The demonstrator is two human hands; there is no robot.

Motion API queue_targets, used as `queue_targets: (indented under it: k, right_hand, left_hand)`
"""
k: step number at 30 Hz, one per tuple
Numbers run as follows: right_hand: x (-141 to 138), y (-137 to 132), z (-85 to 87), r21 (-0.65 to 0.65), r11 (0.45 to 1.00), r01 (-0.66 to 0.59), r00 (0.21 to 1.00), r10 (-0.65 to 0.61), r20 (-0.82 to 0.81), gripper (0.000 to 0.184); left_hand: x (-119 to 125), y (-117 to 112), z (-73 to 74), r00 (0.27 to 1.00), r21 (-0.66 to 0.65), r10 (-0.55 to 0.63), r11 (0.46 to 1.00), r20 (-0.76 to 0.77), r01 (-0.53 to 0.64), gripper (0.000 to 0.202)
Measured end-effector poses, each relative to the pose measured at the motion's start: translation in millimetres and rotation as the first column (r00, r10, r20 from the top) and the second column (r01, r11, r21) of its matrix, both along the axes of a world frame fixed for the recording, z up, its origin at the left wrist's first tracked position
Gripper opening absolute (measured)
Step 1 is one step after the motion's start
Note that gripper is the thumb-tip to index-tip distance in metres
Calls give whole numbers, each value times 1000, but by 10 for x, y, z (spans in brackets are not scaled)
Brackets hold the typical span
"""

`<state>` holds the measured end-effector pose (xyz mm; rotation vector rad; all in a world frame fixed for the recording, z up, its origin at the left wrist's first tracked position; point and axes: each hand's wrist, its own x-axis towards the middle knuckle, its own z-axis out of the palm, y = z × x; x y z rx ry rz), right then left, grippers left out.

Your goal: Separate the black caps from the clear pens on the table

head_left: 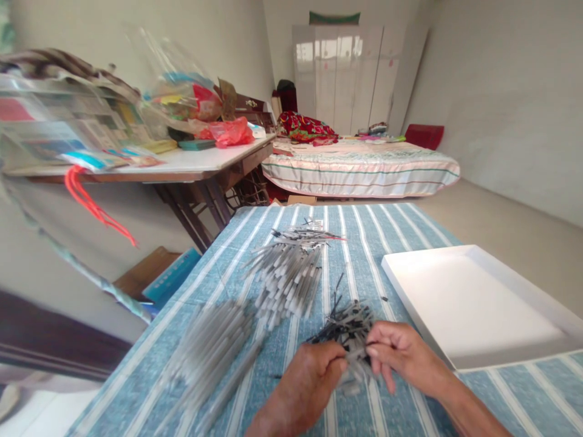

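Observation:
Low over the striped cloth, my left hand (307, 382) is closed, thumb against bent forefinger. A small translucent grey piece (356, 353) runs from its fingertips toward my right hand (405, 355), whose thumb and forefinger are pinched together. Something thin and dark shows at the right fingertips, too blurred to name. Just beyond both hands lies a loose heap of black and grey slim parts (350, 321). Long grey tubes (212, 352) lie side by side to the left, smeared by motion. Another stack of grey tubes (289, 273) sits farther up the cloth.
A shallow white tray (473, 303) stands on the right of the blue striped tablecloth (359, 237). Thin dark and grey strips (305, 235) lie behind the tube stack. Beyond are a side table (200, 164) loaded with bags and a bed (364, 170).

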<state>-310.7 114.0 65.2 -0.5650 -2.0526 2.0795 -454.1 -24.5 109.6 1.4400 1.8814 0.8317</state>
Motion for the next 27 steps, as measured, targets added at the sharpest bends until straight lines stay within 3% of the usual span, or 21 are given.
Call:
queue_targets:
  k: [3, 8, 15, 19, 24, 27]
  right_hand:
    - [-1, 31, 19, -34, 999, 8, 1000, -8, -15, 26]
    - [-33, 4, -4, 16, 992, 128, 991, -129, 36, 32]
    - [-24, -38, 13, 109, 982, 153, 988, -155, 9, 40]
    - [39, 110, 61, 62, 973, 220, 975, -219, -28, 37]
    - [67, 229, 89, -51, 904, 425, 899, -428, -90, 33]
    - [35, 200, 34, -66, 910, 409, 907, -413, -86, 33]
  left_hand:
    - [-33, -6, -28, 996, -38, 47, 998, 75, -44, 25]
    - [-42, 11, -66, 984, -23, 119, 993, 129, -117, 25]
    - [9, 40, -35, 993, -16, 62, 998, 99, -61, 21]
    - [-205, -51, 59, 991, -79, 55, 996, 119, -46, 21]
    - [-653, -274, 152, 944, -81, 279, 960, 179, -268, 16]
    - [-732, -299, 136, 846, 35, 429, 886, 317, -462, 15]
